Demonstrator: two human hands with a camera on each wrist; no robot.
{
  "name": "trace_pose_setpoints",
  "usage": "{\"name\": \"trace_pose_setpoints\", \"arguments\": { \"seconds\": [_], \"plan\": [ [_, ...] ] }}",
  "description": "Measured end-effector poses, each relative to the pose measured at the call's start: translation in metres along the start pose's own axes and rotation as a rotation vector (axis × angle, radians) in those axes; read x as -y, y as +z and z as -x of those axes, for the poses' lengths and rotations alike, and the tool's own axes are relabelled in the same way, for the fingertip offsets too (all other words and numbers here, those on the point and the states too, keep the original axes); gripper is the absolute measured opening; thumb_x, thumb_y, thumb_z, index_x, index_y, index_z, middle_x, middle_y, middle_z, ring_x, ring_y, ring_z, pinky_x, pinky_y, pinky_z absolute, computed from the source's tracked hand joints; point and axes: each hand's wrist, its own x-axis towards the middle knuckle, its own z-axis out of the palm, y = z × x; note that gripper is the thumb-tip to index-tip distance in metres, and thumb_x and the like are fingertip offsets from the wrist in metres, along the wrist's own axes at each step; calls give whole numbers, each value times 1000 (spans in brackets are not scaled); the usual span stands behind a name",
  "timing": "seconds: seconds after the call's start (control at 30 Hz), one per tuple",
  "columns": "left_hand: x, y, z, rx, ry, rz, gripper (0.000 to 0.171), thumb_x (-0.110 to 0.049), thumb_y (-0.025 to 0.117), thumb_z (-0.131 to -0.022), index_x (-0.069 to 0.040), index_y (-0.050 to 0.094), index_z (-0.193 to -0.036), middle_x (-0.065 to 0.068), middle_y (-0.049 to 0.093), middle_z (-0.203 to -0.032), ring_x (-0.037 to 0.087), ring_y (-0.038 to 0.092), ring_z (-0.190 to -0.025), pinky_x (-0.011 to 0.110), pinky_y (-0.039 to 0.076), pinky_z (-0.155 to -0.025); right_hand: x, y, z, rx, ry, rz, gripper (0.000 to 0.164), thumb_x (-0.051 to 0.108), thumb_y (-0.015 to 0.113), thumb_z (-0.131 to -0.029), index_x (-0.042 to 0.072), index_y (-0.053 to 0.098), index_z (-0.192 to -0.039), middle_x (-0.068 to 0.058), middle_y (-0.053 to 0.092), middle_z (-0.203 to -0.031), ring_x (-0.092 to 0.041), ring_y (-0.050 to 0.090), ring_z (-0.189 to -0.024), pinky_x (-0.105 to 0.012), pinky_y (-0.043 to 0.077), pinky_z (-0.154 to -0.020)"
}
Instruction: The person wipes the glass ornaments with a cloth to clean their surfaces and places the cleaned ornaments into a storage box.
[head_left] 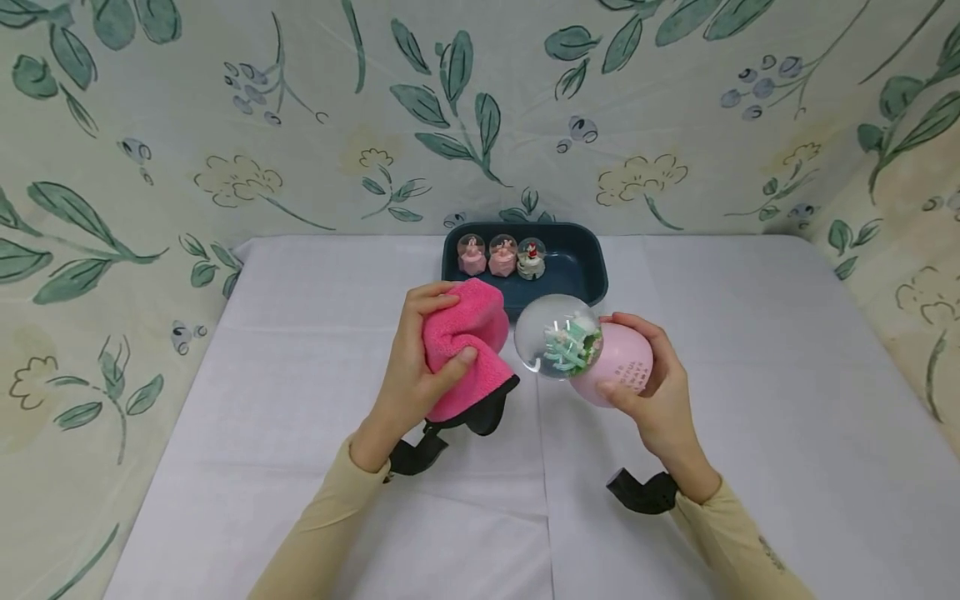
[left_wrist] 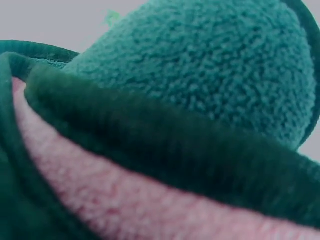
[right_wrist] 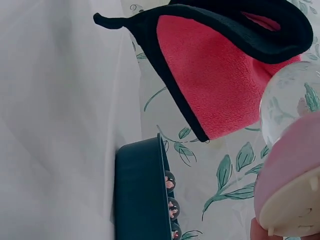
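Observation:
My left hand (head_left: 412, 367) grips a bunched pink cloth (head_left: 472, 325) with a dark edging, thumb in front and fingers behind. In the left wrist view the cloth (left_wrist: 210, 65) fills most of the picture, its folds and dark trim close to the camera. My right hand (head_left: 660, 392) holds a snow globe (head_left: 558, 337) by its pink base (head_left: 618, 358), tilted so the clear ball points left toward the cloth. Inside the ball sits a small mint-green and white figure. The right wrist view shows the base's pale underside (right_wrist: 292, 210) and the cloth (right_wrist: 215, 80) hanging beside the globe.
Behind the hands, a dark blue tray (head_left: 577, 287) holds three small snow globes (head_left: 502, 256), lined up on its left side. A white cloth (head_left: 300, 292) covers the table. Leaf-patterned fabric (head_left: 465, 108) hangs at the back and sides.

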Motion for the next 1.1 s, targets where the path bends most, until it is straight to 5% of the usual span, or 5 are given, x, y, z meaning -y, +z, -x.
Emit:
{"name": "trace_pose_setpoints", "arguments": {
  "seconds": [0.43,0.7,0.87,0.97,1.1],
  "plan": [
    [-20,5,-20,-45,89,45,61,-38,63,-88,4,39,-124,18,39,-136,28,38,-127,35,51,-87,-11,20,1,60,26,76,66,-12,66,-71,-3,45,-133,-14,48,-131,-27,44,-113,-23,52,-80],
    [-28,24,-30,208,185,-228,71,-22,75,-76,-5,28,-126,18,30,-138,28,31,-132,34,45,-96,-14,28,-1,71,-5,141,68,-8,68,-71,-4,43,-134,-10,47,-130,-25,45,-115,-23,52,-81],
    [-27,22,-26,317,173,-320,52,-41,51,-90,-4,46,-126,13,33,-140,22,32,-132,33,43,-97,-14,28,0,14,17,149,68,-9,67,-69,-8,42,-132,-7,49,-124,-25,48,-108,-22,54,-75],
    [-25,19,-25,356,179,-398,54,-47,36,-95,-9,53,-131,11,37,-141,23,29,-136,44,32,-107,-13,26,-1,-3,34,141,66,-9,66,-71,-8,43,-132,-8,50,-123,-24,50,-106,-22,54,-73],
    [-22,15,-26,388,162,-504,50,-45,45,-94,-23,52,-138,8,38,-144,28,22,-140,66,19,-104,-11,25,-3,-16,31,149,65,-8,66,-72,-7,44,-133,-8,51,-123,-24,50,-105,-22,54,-73]
  ]
}}
